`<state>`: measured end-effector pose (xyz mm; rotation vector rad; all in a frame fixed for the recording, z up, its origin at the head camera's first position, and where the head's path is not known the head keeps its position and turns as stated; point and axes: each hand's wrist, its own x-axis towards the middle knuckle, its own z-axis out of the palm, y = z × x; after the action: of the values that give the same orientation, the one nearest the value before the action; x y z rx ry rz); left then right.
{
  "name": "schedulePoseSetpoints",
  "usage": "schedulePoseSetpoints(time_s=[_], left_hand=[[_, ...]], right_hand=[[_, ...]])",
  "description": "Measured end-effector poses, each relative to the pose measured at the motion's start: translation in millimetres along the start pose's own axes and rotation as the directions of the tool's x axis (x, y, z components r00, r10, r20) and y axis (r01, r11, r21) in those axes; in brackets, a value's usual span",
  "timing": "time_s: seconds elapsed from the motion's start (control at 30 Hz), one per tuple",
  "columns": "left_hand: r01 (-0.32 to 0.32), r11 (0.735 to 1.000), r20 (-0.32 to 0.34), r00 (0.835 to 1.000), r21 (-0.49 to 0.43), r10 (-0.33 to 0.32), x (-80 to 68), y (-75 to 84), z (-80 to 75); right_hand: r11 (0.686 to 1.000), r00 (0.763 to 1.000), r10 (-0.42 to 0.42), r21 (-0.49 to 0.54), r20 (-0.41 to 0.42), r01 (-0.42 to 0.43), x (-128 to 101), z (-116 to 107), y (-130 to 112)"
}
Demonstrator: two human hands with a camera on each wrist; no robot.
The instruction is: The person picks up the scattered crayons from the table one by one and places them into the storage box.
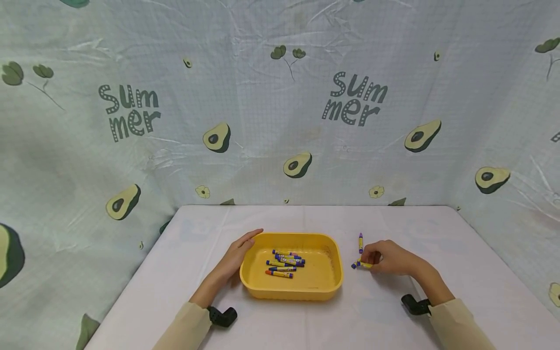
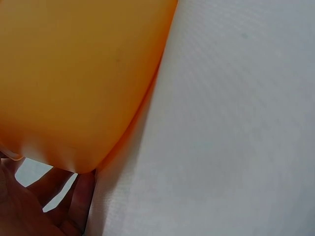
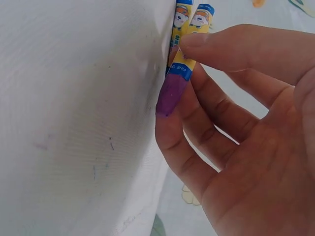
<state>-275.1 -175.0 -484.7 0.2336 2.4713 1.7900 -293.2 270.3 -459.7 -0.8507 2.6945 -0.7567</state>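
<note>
The yellow tray [image 1: 290,294] holds several crayons [image 1: 286,261] with yellow and blue wrappers, lying in its left half. My left hand [image 1: 236,255] rests along the tray's left rim, its fingers against the outer wall [image 2: 74,98] in the left wrist view. To the right of the tray, my right hand [image 1: 389,257] pinches a purple-tipped crayon [image 3: 173,91] between thumb and fingers, low over the table. Close behind it is a second crayon [image 3: 180,24], partly hidden by the held one. Farther back, another crayon [image 1: 360,243] lies pointing away from me.
A white cloth [image 1: 306,325] covers the table. Behind it hangs a pale sheet [image 1: 253,97] printed with avocados and lettering, which also runs along both sides. Black wrist devices [image 1: 222,317] sit on both wrists below the hands.
</note>
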Motion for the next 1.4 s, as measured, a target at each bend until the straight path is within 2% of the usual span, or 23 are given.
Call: schedulePoseSetpoints(time_s=[0.3,0.57,0.8,0.97,1.2,1.4], left_hand=[[-0.002,1.0,-0.008,1.0,-0.023,0.002,2.7,2.5,2.7],[-0.007,1.0,-0.009,1.0,-0.014,0.007,5.0,4.3,0.8],[0.003,1.0,-0.016,1.0,-0.019,-0.003,3.3,4.2,2.5],[0.0,1.0,-0.014,1.0,-0.025,-0.001,2.1,2.4,2.5],[-0.017,1.0,-0.008,1.0,-0.024,0.017,2.6,1.9,3.3],[-0.018,1.0,-0.021,1.0,-0.015,0.018,2.3,3.4,3.7]], right_hand=[[0.999,0.999,-0.039,0.004,-0.006,0.039,1.5,-10.8,-1.1],[0.994,0.992,-0.114,-0.013,-0.058,0.113,9.1,-22.8,-8.7],[0.987,0.989,-0.145,-0.071,-0.039,0.142,29.9,-44.1,-46.5],[0.971,0.977,-0.214,-0.114,-0.007,0.212,53.5,-50.3,-82.4],[0.954,0.967,-0.231,-0.171,0.103,0.246,89.9,-37.4,-132.4],[0.947,0.963,-0.201,-0.217,0.181,0.239,120.4,-10.7,-152.0]])
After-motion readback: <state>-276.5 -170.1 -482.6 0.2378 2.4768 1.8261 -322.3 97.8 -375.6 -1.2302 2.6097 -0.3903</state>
